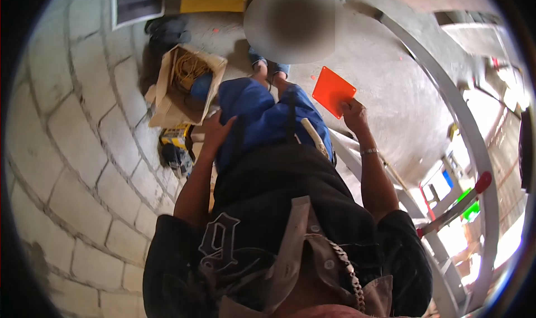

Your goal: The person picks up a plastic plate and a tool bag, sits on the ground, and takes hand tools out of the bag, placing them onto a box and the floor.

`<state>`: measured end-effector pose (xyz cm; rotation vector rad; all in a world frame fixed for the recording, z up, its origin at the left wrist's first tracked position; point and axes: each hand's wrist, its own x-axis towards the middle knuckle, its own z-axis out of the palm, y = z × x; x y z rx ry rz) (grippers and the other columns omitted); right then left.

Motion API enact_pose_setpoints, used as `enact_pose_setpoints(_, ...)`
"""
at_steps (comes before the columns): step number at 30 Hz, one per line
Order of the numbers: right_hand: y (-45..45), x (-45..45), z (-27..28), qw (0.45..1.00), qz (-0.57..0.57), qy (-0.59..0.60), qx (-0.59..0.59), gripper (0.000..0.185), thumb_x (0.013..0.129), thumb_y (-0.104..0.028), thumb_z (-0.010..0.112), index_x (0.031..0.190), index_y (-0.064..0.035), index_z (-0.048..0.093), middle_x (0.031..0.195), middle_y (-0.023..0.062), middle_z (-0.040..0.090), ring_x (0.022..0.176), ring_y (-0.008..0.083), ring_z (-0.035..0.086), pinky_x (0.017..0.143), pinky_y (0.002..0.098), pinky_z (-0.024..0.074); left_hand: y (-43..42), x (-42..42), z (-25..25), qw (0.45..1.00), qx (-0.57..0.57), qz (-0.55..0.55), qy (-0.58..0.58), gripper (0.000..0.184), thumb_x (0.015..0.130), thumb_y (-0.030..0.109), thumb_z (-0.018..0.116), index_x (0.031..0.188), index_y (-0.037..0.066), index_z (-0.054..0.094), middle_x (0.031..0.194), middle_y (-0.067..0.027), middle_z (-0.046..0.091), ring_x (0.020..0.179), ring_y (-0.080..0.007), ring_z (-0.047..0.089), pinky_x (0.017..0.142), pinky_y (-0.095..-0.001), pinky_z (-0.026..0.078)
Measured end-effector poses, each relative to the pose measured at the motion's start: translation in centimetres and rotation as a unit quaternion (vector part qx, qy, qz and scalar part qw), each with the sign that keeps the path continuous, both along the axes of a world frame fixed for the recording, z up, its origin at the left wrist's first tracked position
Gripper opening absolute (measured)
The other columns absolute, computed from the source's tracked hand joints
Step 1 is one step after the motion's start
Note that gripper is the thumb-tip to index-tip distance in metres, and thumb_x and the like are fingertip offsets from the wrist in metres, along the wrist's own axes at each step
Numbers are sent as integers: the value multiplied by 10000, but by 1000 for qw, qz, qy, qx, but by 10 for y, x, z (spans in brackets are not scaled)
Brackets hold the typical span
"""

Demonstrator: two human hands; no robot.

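My right hand (355,116) grips one corner of a thin, flat, bright orange square plate (333,89), which has small holes near its corners. The plate is tilted out to the right of my legs, above the concrete floor. On the other side, my left hand (216,131) lies against my blue trousers (248,103) at the thigh, its fingers spread and holding nothing. Close beside it stands an open cardboard box (162,114) with a coil of yellow cord (190,70) and a round blue item (201,87) inside. A pale handle (315,136) sticks out at my right hip.
A block wall (89,150) runs along the left. Yellow-and-black tools (176,136) sit below the box. A grey metal ladder-like frame (441,83) with a red-tipped bar (458,206) curves along the right. A blurred oval hides part of the floor ahead.
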<state>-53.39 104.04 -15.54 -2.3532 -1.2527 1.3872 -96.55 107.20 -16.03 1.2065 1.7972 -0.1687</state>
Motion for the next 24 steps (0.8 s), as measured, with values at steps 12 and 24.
enact_pose_setpoints(12, 127, -135, 86, 954, 250, 163, 29, 230, 853, -203, 534, 868, 20, 591, 724, 232, 609, 679, 371, 626, 611, 415, 480, 25, 93, 41, 896, 162, 181, -373, 630, 808, 384, 673, 1257, -8, 471, 1340, -216, 422, 1217, -355, 450, 994, -372, 383)
enact_pose_setpoints(24, 165, -151, 70, 900, 327, 195, -213, 373, 919, -355, 521, 973, 6, 600, 755, 63, 647, 642, 112, 615, 562, 243, 495, 0, 120, 58, 830, 248, 354, -353, 854, 713, 355, 777, 1348, 12, 319, 1269, -173, 480, 1199, -287, 474, 982, -370, 387)
